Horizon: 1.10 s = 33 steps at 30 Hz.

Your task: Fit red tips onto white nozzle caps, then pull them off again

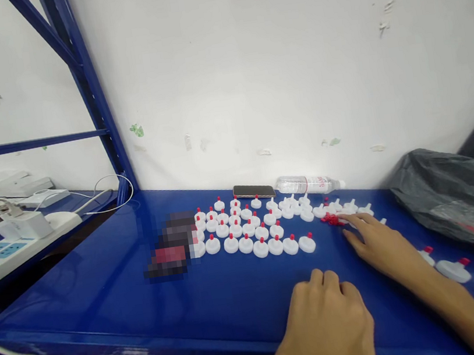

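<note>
Blue table [105, 278]; left hand [328, 320], lower centre, knuckles up, can't tell grip; right hand [371, 238], right of centre, fingers spread; white caps [260, 248] mid-frame; red tips [332, 220] at right fingertips. Probably picking a tip; next needs a fine pinch.

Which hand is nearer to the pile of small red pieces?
Right. The right hand is at the red pieces; the left hand is apart from them, lower in view.
</note>
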Motion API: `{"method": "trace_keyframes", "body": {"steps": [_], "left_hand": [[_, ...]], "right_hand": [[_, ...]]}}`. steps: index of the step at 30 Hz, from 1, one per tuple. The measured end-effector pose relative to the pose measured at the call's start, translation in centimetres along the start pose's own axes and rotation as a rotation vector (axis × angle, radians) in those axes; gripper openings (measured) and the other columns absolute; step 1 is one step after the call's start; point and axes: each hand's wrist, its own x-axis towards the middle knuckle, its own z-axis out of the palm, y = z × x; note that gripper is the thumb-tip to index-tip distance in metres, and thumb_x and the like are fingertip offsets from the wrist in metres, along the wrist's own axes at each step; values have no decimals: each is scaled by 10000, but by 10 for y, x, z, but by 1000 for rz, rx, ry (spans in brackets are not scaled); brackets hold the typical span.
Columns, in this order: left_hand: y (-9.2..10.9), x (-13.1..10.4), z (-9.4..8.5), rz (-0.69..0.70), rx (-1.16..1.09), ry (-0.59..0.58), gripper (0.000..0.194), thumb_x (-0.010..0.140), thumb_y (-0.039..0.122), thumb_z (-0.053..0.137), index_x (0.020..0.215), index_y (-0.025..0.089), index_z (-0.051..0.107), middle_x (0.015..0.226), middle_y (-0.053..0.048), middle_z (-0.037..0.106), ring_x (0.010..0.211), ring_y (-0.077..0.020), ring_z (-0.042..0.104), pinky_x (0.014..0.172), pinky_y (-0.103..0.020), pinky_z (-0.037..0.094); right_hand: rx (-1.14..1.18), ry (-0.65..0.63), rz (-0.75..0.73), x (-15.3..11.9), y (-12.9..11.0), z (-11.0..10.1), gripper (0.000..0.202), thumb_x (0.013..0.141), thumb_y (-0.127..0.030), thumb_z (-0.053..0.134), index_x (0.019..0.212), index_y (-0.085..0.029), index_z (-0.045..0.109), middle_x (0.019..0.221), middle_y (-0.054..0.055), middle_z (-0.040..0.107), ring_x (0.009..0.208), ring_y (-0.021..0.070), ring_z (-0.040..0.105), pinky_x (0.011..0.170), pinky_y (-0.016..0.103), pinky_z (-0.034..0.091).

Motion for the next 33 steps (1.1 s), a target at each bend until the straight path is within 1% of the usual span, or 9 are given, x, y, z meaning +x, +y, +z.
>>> {"method": "trace_keyframes", "body": {"steps": [5,8,11,14,20,24,27,29,33], "left_hand": [[0,1,0,-8,-4,-21,131,918,238,536,799,194,571,756,-16,615,697,-201,582,500,-321,354],[1,1,-2,-7,-10,-35,136,920,233,534,798,190,576,754,-18,617,701,-202,586,501,-319,354],[1,2,-3,-11,-19,-37,138,919,227,538,791,191,579,754,-19,619,705,-203,591,500,-323,359],[-1,3,-5,-14,-24,-40,131,919,223,538,802,193,588,776,-20,629,721,-206,599,504,-328,376],[-2,4,-4,-1,-18,-30,131,914,228,545,801,191,600,761,-18,627,709,-209,598,498,-332,384],[1,2,-4,-14,-28,-42,168,943,246,521,807,192,602,768,-24,639,725,-216,610,517,-326,406],[3,1,-10,-70,-85,-86,219,979,350,486,881,195,606,839,-44,669,793,-244,630,597,-346,473],[4,1,-16,-101,-150,-150,239,979,396,471,991,196,603,922,-60,686,837,-263,635,658,-376,509],[2,3,-27,-186,-208,-248,331,979,383,436,1235,200,541,1069,-90,689,906,-285,644,742,-419,543]], "right_hand": [[22,58,-20,1,-3,-4,468,1042,-377,376,1460,-219,517,1487,127,545,1100,344,705,815,473,613],[26,26,-59,3,-4,-3,502,1049,-408,369,1513,-245,472,1603,119,431,1115,348,707,842,492,614],[19,-22,-91,4,-6,-1,492,1050,-416,365,1501,-268,496,1642,110,374,1089,355,723,825,510,619],[16,-31,-92,4,-6,-1,474,1053,-410,355,1481,-286,517,1645,100,369,1095,355,723,821,507,619],[30,26,-94,0,-5,-4,473,1050,-413,366,1477,-267,508,1647,99,365,1164,339,695,811,437,626],[49,67,-101,0,-5,-6,480,1057,-418,336,1469,-236,503,1620,120,403,1219,335,663,834,453,627],[59,99,-103,1,-3,-4,475,1053,-400,341,1456,-219,516,1580,145,454,1233,336,652,840,465,629],[54,98,-105,2,-1,-2,472,1048,-400,350,1444,-215,527,1569,150,466,1225,339,656,839,471,629],[38,78,-98,2,0,0,456,1041,-404,374,1420,-215,543,1573,148,463,1222,346,656,857,482,617]]}}
